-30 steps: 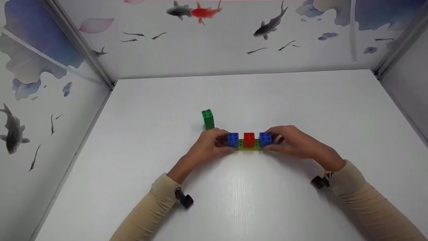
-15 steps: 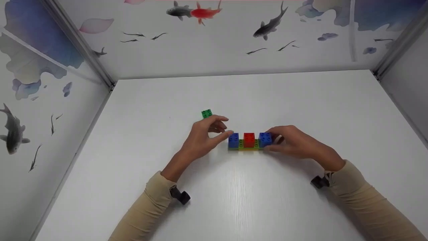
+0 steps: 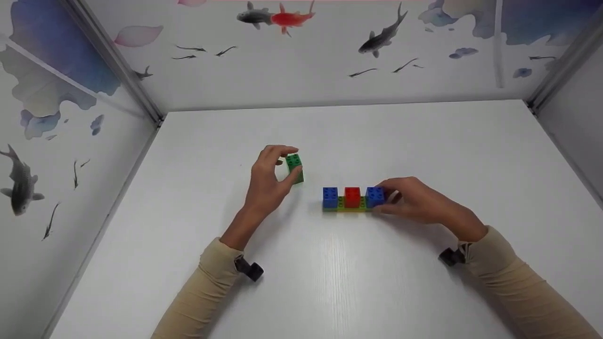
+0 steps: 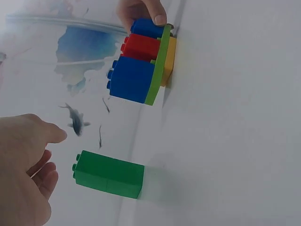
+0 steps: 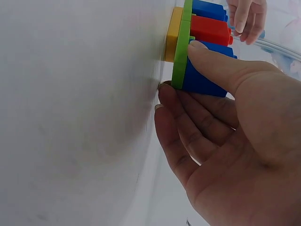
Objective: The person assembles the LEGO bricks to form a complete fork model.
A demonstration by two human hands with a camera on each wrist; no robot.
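Two green toy bricks (image 3: 295, 168), stacked upright, stand on the table left of centre. My left hand (image 3: 271, 179) reaches over them with thumb and index finger spread. In the left wrist view a gap shows between those fingers and the studs of the green bricks (image 4: 110, 174). To the right is a toy brick build (image 3: 352, 197): a yellow base, a light green layer across it, and a blue, a red and a blue brick on top. My right hand (image 3: 417, 200) pinches its right end, thumb (image 5: 207, 56) on the near side, other fingers curled around the end.
The white table (image 3: 330, 282) is bounded by a back wall (image 3: 306, 70) with painted fish and a left wall (image 3: 52, 165). A right wall (image 3: 574, 94) rises at the far side. Each sleeve cuff carries a small black camera (image 3: 249, 268).
My left hand has let go of the build's left end and moved left and away from me to the green bricks. The right hand has kept its hold; the build has stayed put.
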